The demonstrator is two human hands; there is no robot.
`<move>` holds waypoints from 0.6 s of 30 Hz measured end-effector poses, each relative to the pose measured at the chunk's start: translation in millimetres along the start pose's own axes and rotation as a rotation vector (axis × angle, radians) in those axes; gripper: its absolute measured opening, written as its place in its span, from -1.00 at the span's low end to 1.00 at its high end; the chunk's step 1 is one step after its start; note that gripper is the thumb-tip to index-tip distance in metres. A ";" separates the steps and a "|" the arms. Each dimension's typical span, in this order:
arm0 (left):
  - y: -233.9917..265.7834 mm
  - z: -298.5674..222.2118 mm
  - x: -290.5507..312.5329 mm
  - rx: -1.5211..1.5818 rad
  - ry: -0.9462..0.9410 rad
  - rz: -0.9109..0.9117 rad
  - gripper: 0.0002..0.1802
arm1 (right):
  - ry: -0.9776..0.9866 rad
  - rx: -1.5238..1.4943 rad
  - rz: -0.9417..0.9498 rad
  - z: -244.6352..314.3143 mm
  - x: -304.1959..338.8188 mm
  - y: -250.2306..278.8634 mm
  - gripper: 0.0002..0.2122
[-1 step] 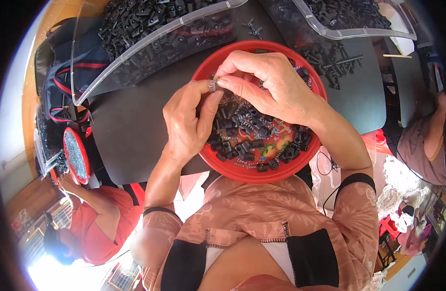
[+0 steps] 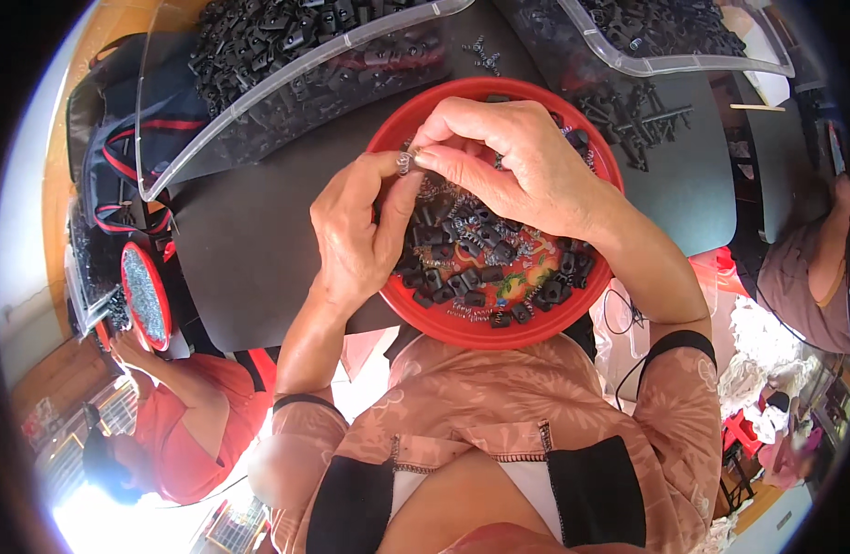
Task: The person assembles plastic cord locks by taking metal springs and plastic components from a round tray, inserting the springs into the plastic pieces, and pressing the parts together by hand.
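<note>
Spring of coiled silvery wire [image 2: 403, 164] is clamped between the left hand's [image 2: 355, 222] thumb and forefinger, above the far left part of a round red tray [image 2: 499, 338]. The right hand's [image 2: 536, 171] thumb and forefinger close together beside it; whether they grip anything, one cannot tell. Loose springs and black plastic blocks [image 2: 565, 270] fill the tray. Far left, a clear plastic bin [image 2: 305, 62] holds heaped black parts [image 2: 286, 28]; another clear bin [image 2: 702, 65] stands far right.

Head-worn fisheye, looking steeply down; hands [image 2: 526, 162] near, about mid-view; outer view bent, probably unreliable.
</note>
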State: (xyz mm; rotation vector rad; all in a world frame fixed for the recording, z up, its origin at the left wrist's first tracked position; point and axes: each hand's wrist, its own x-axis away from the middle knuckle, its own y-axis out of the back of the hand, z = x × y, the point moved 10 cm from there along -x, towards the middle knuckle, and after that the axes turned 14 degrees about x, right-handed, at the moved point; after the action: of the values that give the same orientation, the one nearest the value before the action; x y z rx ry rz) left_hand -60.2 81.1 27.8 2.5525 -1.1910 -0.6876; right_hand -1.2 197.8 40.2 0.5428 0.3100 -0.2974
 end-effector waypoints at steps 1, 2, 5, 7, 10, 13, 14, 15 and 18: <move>1.3 -1.9 -1.2 0.035 0.009 -0.012 -0.96 | 0.001 0.000 0.000 -0.7 0.2 -0.1 -0.90; 2.5 -2.2 -0.6 0.035 0.008 -0.013 -0.96 | 0.007 0.012 0.010 -1.2 0.5 -1.7 -0.91; 2.1 7.2 2.6 0.126 0.129 0.042 -0.80 | 0.079 0.088 -0.022 2.8 0.6 -1.6 -0.91; -5.3 20.8 7.4 0.359 0.324 0.121 -0.60 | 0.142 0.156 -0.064 7.0 1.1 1.7 -0.91; 0.6 15.2 4.7 0.348 0.303 0.149 -0.48 | 0.191 0.340 -0.102 10.2 1.8 6.3 -0.85; 5.8 8.5 -1.0 0.303 0.144 0.154 -0.55 | 0.140 0.421 0.007 -0.7 0.9 1.5 -0.86; 9.0 -3.5 -3.0 0.220 0.002 0.144 -0.61 | 0.141 0.419 0.009 1.1 -0.2 0.8 -0.86; 14.7 -7.9 -8.8 -0.003 0.026 0.097 -0.81 | 0.138 0.391 -0.006 2.2 -1.3 2.5 -0.88; 20.9 -2.0 -17.4 -0.151 0.084 0.028 -0.94 | 0.086 0.357 -0.048 -2.6 -1.6 6.2 -0.89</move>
State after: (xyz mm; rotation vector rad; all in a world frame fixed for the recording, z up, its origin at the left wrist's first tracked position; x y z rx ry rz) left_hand -82.6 81.2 43.4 2.4107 -1.1018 -0.6326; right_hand -1.0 204.6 41.5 0.9025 0.3558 -0.3800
